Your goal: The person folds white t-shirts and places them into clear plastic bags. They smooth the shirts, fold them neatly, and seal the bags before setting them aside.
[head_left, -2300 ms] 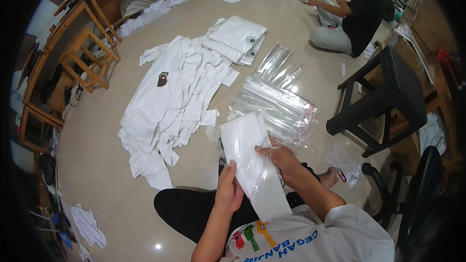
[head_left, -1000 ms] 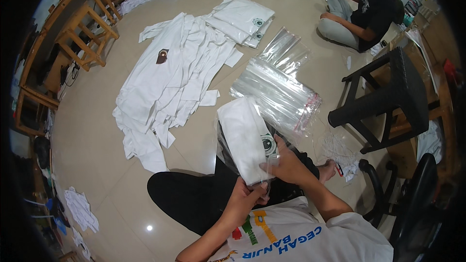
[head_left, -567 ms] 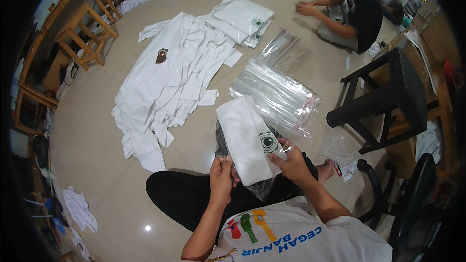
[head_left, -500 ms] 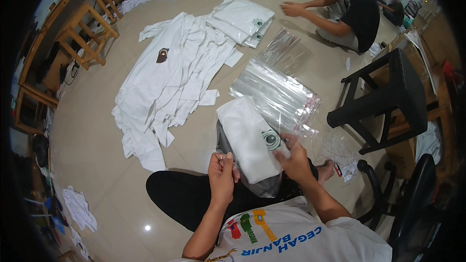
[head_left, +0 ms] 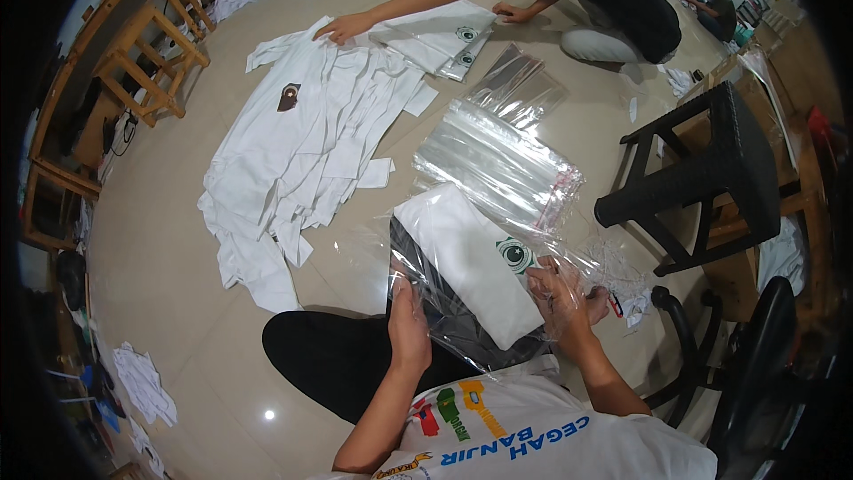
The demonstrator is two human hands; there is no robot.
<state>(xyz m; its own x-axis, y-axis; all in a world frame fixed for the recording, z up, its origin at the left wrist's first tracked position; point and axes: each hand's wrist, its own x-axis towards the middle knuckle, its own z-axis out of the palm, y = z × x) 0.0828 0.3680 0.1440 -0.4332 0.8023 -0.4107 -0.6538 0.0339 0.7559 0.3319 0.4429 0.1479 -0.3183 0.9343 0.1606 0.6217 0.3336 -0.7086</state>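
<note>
Over my lap I hold a folded white shirt (head_left: 466, 267) with a round dark green emblem. A dark sheet or cloth (head_left: 418, 253) shows along its left side; I cannot tell which. Loose clear plastic bag film (head_left: 462, 347) surrounds them. My left hand (head_left: 410, 324) grips the bag at its left side, the fingertips partly hidden. On the right, my right hand (head_left: 560, 293) pinches the shirt's edge beside the emblem, with clear film spread over the fingers.
Ahead lie a stack of clear plastic bags (head_left: 493, 164), spread white shirts (head_left: 311, 133) and bagged shirts (head_left: 435, 31). A co-worker (head_left: 613, 0) reaches across to the spread shirts. A black stool (head_left: 702, 169) stands right, a wooden stool (head_left: 151, 62) far left.
The bag film has spread wider, and the folded shirt has shifted slightly right. My right hand has moved right and down. The co-worker has leaned left, a hand now on the spread shirts.
</note>
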